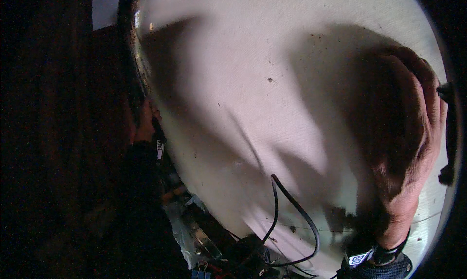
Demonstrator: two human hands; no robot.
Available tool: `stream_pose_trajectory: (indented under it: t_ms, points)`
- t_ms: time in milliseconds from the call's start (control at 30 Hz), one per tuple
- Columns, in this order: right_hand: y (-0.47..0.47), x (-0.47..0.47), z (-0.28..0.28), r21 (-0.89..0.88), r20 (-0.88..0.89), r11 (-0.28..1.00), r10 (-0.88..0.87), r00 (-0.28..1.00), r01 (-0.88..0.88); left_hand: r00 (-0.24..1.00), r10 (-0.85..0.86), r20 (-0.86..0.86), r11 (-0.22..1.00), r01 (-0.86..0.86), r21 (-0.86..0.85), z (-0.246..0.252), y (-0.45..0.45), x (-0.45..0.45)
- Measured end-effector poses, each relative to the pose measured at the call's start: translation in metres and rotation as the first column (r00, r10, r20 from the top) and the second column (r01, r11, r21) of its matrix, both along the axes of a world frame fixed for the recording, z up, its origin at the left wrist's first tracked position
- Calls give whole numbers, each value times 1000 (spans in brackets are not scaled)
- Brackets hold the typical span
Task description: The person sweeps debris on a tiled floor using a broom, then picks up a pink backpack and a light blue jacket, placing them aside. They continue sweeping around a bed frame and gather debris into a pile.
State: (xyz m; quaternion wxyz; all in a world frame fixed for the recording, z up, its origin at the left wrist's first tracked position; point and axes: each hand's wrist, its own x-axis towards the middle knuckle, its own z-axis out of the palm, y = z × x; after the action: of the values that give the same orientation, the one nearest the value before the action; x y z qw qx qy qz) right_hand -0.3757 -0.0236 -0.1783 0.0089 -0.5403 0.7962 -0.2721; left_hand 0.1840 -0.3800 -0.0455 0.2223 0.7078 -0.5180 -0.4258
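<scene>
A pale, speckled surface (270,107) fills the middle of the head view, with broad soft shadows across it. On the right, my right hand (412,125) lies over this surface with its fingers together and bent; its palm side is in deep shadow, so anything under it is hidden. A dark strap with a printed tag circles that wrist. At the surface's left edge my left hand (145,124) shows dimly, mostly lost in darkness, near a similar tag (159,149). What its fingers touch cannot be made out.
A black cable (316,235) loops over the surface's lower part. At the bottom left lie a clear plastic bag (184,239), a metal strip (206,240) and dark clutter. A dark piece with two knobs (452,133) borders the right edge. The far left is very dark.
</scene>
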Motion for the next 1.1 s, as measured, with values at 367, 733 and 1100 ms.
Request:
stream_pose_trajectory:
  t_ms: [367, 733, 1100]
  points:
    - [13, -33, -3, 5, 66, 999, 36, 997, -36, 956, -59, -286, 994, 83, 70, 20, 86, -15]
    - [21, -6, 12, -67, 143, 997, -17, 990, 27, 933, 0, 361, 974, 82, -212, 33, 103, -114]
    - [21, 2, 20, -28, 186, 998, -44, 982, 50, 992, -106, 74, 987, 95, 130, 11, -112, -54]
